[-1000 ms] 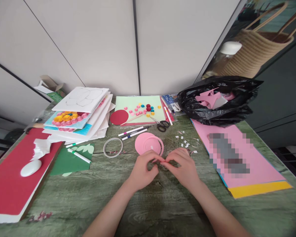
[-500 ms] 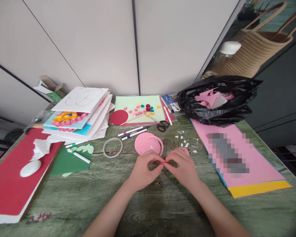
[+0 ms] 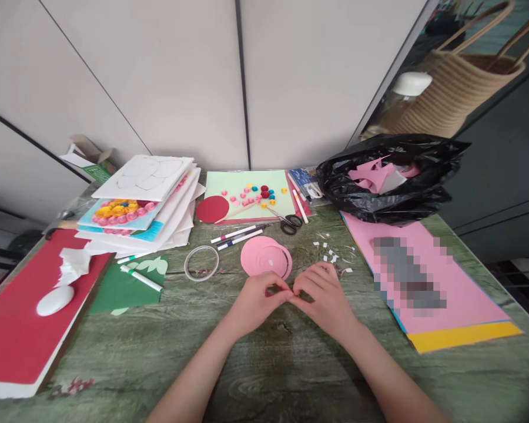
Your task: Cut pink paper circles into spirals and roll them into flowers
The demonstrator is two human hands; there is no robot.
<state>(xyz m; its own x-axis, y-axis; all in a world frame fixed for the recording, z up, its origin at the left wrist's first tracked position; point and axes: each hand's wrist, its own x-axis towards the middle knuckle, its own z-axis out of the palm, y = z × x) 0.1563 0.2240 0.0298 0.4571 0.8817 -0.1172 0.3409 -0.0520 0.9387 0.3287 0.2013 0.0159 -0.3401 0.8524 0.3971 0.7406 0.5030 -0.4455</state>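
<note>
My left hand (image 3: 260, 302) and my right hand (image 3: 321, 294) meet fingertip to fingertip above the front of the table. Both are closed in a pinch, thumb against fingers. Whatever sits between the fingertips is too small or too hidden to make out. Just beyond my left hand lie overlapping pink paper circles (image 3: 254, 254), with a tiny white square on the upper one. Small white scraps (image 3: 330, 255) are scattered beyond my right hand. A roll of tape (image 3: 187, 264) lies flat to the left of the circles.
Black-handled scissors (image 3: 291, 224) and marker pens (image 3: 240, 239) lie behind the circles. Coloured paper balls (image 3: 264, 192) rest on a pale green sheet. A black plastic bag (image 3: 379, 208) with pink scraps stands at back right, stacked artwork (image 3: 141, 176) at back left. Pink paper (image 3: 458, 282) covers the right side.
My pinched fingertips have shifted slightly, the left thumb and fingers coming closer together. Both hands stay joined at nearly the same place. Objects on the table have not moved.
</note>
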